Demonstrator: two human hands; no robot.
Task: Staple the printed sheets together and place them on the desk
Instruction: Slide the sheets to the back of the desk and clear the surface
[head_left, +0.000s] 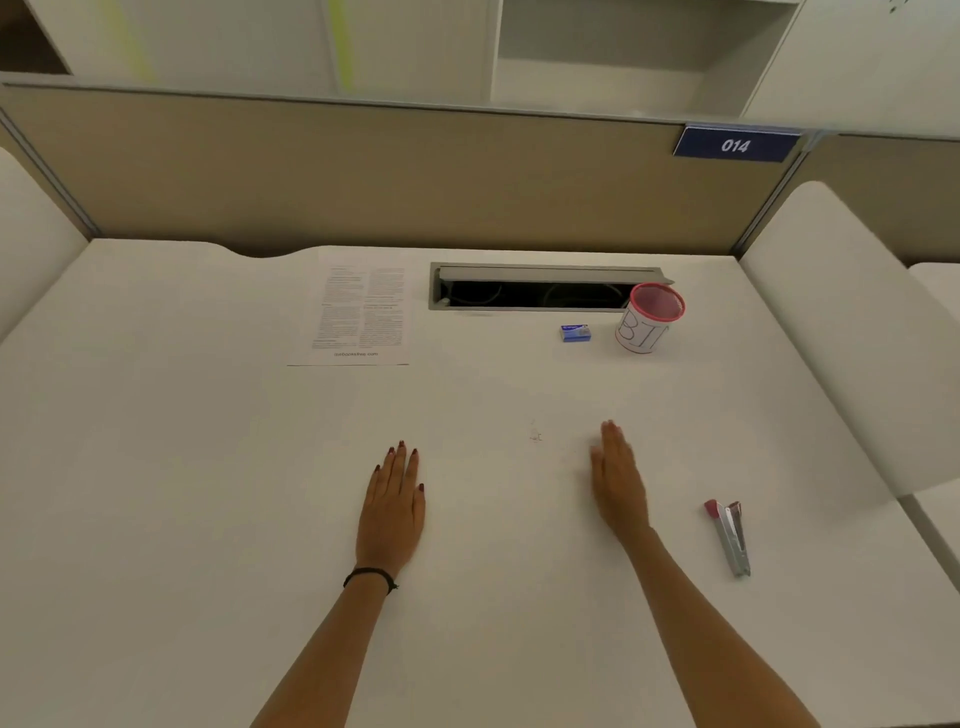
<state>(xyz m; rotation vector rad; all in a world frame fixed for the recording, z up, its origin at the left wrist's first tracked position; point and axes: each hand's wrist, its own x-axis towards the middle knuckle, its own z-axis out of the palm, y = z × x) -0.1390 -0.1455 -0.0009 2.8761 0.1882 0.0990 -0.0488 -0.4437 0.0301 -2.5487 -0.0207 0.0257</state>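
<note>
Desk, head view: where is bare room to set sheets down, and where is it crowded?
Bare: left side of white desk, below the printed white sheets, beside the left hand; also between it and the right hand. Crowded: back right, by open cable slot, small blue box, red-rimmed cup; silver stapler near right.

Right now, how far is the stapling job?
Done: unclear; the printed sheets lie flat on the desk, and a staple would be too small to see. In hand: nothing; left hand and right hand are open. Left, if unstapled: pick up the stapler, staple.
</note>
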